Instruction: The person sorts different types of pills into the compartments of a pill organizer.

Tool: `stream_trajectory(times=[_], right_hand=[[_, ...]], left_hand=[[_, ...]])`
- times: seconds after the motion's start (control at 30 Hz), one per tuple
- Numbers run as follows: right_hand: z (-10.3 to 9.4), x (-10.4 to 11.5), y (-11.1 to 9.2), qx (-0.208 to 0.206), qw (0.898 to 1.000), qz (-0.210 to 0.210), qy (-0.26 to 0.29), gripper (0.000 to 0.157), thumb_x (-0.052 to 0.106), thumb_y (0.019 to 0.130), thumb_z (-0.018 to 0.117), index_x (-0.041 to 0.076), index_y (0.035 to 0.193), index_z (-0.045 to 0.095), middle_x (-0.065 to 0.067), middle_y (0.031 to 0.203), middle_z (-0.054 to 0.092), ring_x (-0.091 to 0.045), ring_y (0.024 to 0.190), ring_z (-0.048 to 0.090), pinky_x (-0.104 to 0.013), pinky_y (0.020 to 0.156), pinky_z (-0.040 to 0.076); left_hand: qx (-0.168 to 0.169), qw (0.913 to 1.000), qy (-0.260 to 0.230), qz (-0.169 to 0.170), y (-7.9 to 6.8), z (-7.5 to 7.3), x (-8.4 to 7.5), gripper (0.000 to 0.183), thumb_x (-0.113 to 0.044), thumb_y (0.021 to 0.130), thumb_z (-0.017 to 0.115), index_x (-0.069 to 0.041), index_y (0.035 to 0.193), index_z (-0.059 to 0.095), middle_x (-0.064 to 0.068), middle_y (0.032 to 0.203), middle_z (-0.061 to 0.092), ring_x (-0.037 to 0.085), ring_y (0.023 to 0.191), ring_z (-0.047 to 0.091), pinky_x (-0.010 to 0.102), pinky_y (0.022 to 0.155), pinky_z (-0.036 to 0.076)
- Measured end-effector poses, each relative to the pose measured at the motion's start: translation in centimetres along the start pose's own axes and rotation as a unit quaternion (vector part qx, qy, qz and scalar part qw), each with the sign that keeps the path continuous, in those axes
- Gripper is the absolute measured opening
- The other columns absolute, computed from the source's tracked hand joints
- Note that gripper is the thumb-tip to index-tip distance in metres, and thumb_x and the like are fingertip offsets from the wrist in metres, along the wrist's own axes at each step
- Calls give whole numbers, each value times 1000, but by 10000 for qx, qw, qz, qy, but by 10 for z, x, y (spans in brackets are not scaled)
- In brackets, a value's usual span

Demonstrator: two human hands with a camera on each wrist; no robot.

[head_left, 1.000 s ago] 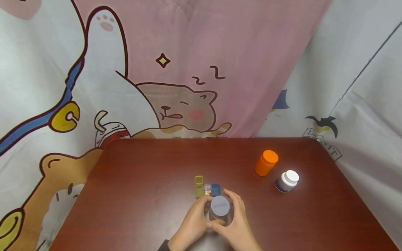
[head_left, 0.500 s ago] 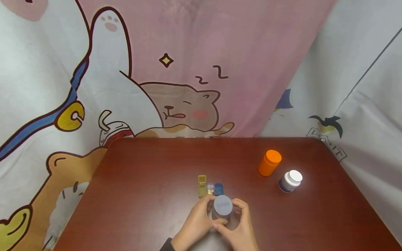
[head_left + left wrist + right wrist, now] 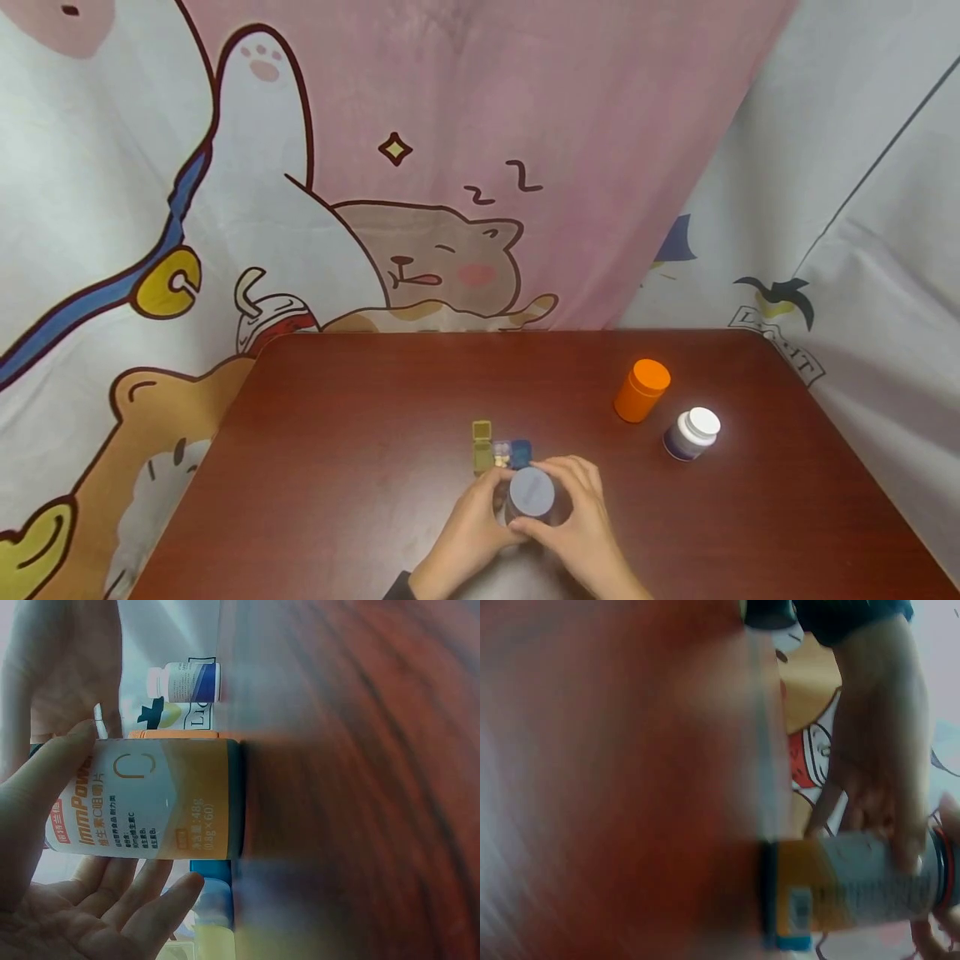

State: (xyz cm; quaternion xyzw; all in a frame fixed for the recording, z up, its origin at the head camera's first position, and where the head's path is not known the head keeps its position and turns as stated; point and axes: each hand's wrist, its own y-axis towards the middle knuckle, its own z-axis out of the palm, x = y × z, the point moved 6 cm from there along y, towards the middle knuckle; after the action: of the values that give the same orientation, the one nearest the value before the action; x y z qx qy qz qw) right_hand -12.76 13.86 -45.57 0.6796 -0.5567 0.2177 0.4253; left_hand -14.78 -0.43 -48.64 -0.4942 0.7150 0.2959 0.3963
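Observation:
A vitamin C tablet bottle (image 3: 142, 799), white and orange with a grey lid (image 3: 532, 492), stands upright on the table between both hands. My left hand (image 3: 472, 518) grips its body from the left, the thumb lying across the label in the left wrist view. From the right, my right hand (image 3: 581, 517) holds the lid, with its thumb on the near side and fingers reaching round the far side. Just beyond the bottle lies a small pill organizer (image 3: 482, 457). Its yellow compartment has a raised lid, the clear middle one contains pale tablets, and the blue one looks closed.
An orange bottle (image 3: 642, 390) stands farther back on the right of the brown table (image 3: 360, 417). Beside it is a white bottle (image 3: 692, 433) with a dark blue label. A printed curtain (image 3: 600, 150) hangs behind the table.
My right hand's fingers first drew back at the lid's right side, then stretched forward round its far side again. The bottle and my left hand hardly moved; the head view shifted slightly.

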Motion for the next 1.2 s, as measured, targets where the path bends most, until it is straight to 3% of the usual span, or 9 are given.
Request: stream_trajectory(times=[0.07,0.17,0.3,0.43,0.77,0.9,1.03,1.13,1.2], right_hand=[[-3,4,5,369,9977,-487,-303,71,46,55,81,23,119,62,7,113,60,-8,112,42,-49,90,45],[-8,10,13,1052,9854,-1218,-560,76,33,60,83,28,130,53,7,117,60,-8,110,49,-46,87,52],[-11,18,18,1820,9669,-1663,-664,83,17,64,81,31,137,43,9,120,59,-7,108,52,-44,86,54],[-12,25,18,2037,9580,-1842,-830,83,10,67,77,30,139,42,9,120,57,-7,108,50,-42,87,52],[-8,33,15,2202,9466,-2306,-483,67,-1,71,69,25,130,52,6,130,54,-11,118,41,-44,90,50],[-12,33,16,1988,9499,-2396,-284,60,2,73,69,26,126,55,1,130,53,-14,118,40,-45,88,49],[-22,27,20,1476,9616,-2304,186,53,7,76,70,17,124,53,-4,128,54,-18,118,44,-37,94,45],[-30,9,20,1242,9770,-1719,207,51,11,80,70,13,125,45,-4,129,52,-15,117,47,-34,96,45],[-36,-9,18,1026,9868,-1244,-126,54,11,80,70,10,126,42,-2,128,52,-13,115,49,-38,94,47]], left_hand=[[39,10000,-18,6,-1,1,0,62,-34,65,80,-9,117,56,11,117,63,24,103,61,44,87,56],[99,9998,-136,-65,-2,1,0,62,-40,67,78,-11,117,56,7,116,63,21,104,60,43,87,56],[142,9994,-277,-147,-3,1,1,63,-47,67,76,-14,116,55,2,115,63,18,105,58,45,89,54],[178,9993,-321,-88,-3,2,2,65,-46,67,76,-13,118,54,3,117,62,17,107,58,42,90,55],[358,9972,-657,-64,-3,2,1,68,-46,69,75,-12,123,52,7,120,59,23,111,59,36,92,56],[392,9968,-700,-53,-3,2,1,66,-45,69,75,-13,122,52,8,122,59,23,111,59,36,92,56],[304,9970,-706,0,-2,1,1,66,-40,67,78,-12,122,53,10,124,60,23,111,59,34,92,56],[238,9973,-696,26,-1,1,0,66,-37,66,79,-12,122,54,10,122,62,23,110,59,33,91,56],[228,9978,-628,45,-1,2,-1,65,-36,66,80,-12,122,54,9,121,63,21,110,59,34,91,56]])
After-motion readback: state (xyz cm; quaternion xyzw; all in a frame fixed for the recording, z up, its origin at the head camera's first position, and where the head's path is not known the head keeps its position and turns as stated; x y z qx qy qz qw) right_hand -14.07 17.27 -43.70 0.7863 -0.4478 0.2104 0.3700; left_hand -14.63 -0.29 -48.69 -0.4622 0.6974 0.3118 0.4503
